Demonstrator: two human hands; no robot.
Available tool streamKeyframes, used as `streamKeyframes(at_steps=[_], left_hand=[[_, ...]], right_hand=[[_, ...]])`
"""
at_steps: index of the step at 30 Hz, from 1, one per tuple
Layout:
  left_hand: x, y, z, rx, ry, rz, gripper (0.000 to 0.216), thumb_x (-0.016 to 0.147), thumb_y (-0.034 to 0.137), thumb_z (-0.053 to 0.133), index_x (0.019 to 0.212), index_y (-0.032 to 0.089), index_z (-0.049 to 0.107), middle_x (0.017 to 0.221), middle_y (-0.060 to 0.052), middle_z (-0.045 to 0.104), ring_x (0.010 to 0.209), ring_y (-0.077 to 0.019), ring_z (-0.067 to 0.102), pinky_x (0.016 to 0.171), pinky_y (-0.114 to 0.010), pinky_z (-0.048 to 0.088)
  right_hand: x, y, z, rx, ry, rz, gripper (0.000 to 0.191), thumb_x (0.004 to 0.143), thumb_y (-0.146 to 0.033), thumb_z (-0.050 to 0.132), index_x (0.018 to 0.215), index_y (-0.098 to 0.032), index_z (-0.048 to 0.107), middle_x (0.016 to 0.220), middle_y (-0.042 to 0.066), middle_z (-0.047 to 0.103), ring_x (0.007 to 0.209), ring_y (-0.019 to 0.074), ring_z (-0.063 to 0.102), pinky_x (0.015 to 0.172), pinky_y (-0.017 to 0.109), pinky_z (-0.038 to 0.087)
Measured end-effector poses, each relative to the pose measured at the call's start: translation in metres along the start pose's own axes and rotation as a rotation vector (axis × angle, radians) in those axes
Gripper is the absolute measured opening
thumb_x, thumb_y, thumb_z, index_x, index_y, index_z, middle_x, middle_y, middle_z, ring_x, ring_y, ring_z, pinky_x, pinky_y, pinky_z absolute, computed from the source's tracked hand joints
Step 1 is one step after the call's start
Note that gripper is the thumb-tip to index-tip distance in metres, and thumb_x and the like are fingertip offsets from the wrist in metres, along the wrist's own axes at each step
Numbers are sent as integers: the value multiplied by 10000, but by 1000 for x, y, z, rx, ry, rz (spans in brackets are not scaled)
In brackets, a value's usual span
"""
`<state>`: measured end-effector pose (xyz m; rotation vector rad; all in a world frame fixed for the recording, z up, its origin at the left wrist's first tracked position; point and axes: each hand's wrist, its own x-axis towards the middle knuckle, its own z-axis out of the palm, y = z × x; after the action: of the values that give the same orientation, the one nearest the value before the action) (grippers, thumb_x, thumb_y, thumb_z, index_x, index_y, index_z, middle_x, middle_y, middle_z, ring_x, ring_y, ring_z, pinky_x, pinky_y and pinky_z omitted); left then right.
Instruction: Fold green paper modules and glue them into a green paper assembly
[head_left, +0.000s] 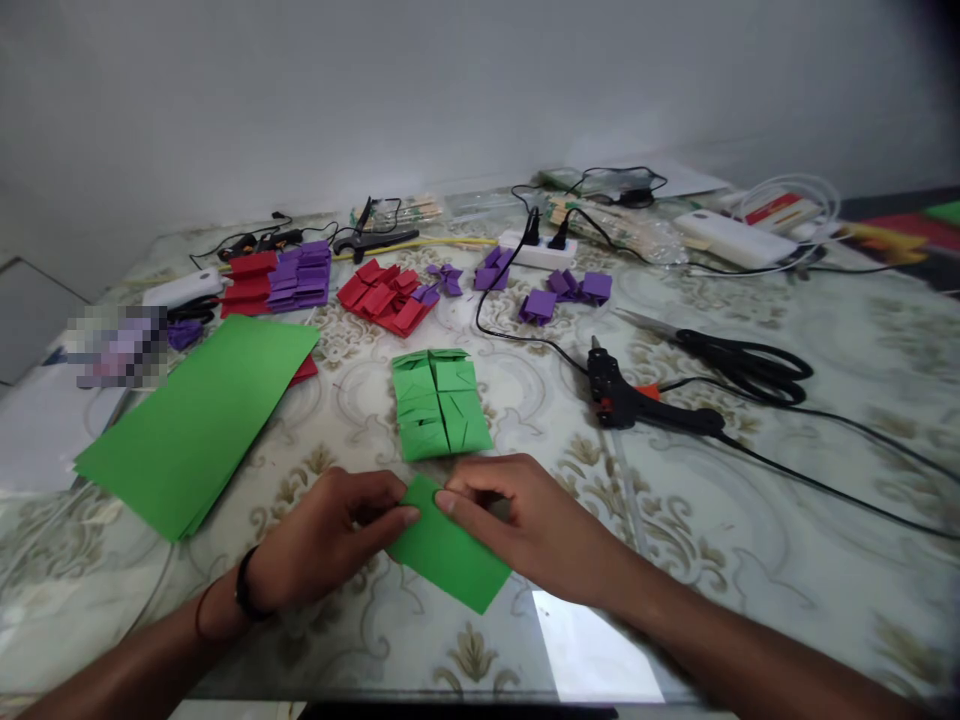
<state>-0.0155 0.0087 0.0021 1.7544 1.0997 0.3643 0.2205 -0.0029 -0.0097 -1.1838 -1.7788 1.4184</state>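
Note:
Near the table's front edge, a small piece of green paper [454, 555] is tilted between both hands. My left hand [334, 535] pinches its left edge between thumb and fingers. At its upper edge, my right hand [517, 515] grips with the thumb on top and the fingers partly hidden behind. Just beyond the hands lies a folded green paper piece [441, 405] made of several flaps. To the left rests a stack of green paper sheets [202, 415], its lower edges fanned slightly.
At right lie a black glue gun [637, 400] with its cord and black-handled scissors [720, 355]. Farther back are folded red pieces [386, 297], purple pieces [538, 306], a red-and-purple piece [300, 277], pliers [375, 242] and a white power strip [551, 250].

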Motion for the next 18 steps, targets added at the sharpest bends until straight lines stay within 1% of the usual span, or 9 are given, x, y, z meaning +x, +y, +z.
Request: streamKeyframes(at_steps=[2,4,7,11,15,18], left_hand=[[0,0,0,29,-9,14,360,999,400,604,700,201,623,617,28,537,575,-136,431,557,-246,337],[0,1,1,43,-38,27,348,995,382,600,700,201,637,620,24,558,574,-138,444,557,-243,347],[-1,3,3,52,-78,57,324,1000,364,598,728,199,657,634,25,581,586,-138,482,561,-230,375],[-3,2,5,127,-88,116,323,1036,346,567,771,193,672,666,30,610,606,-130,525,581,-219,394],[-5,3,3,154,-40,121,385,1072,393,523,776,188,662,643,37,574,582,-126,506,557,-223,375],[-5,5,3,127,-24,121,349,1067,361,517,820,186,691,649,28,607,589,-134,536,557,-222,393]], right_hand=[[0,0,2,61,27,21,246,986,-342,617,791,-197,652,664,-36,514,620,128,447,563,264,339],[0,0,4,116,41,22,184,964,-327,654,838,-196,683,681,-39,534,639,129,466,582,259,365],[0,0,7,164,9,17,204,945,-319,678,788,-188,678,682,-33,549,644,128,473,587,260,371],[-1,0,9,169,-34,16,175,916,-280,679,773,-181,687,674,-28,561,633,129,488,576,261,372],[-1,0,10,172,15,4,156,912,-284,692,789,-188,695,698,-22,590,660,138,523,611,266,408],[0,1,10,169,20,11,145,908,-276,688,789,-192,686,700,-22,585,661,140,520,611,267,409]])
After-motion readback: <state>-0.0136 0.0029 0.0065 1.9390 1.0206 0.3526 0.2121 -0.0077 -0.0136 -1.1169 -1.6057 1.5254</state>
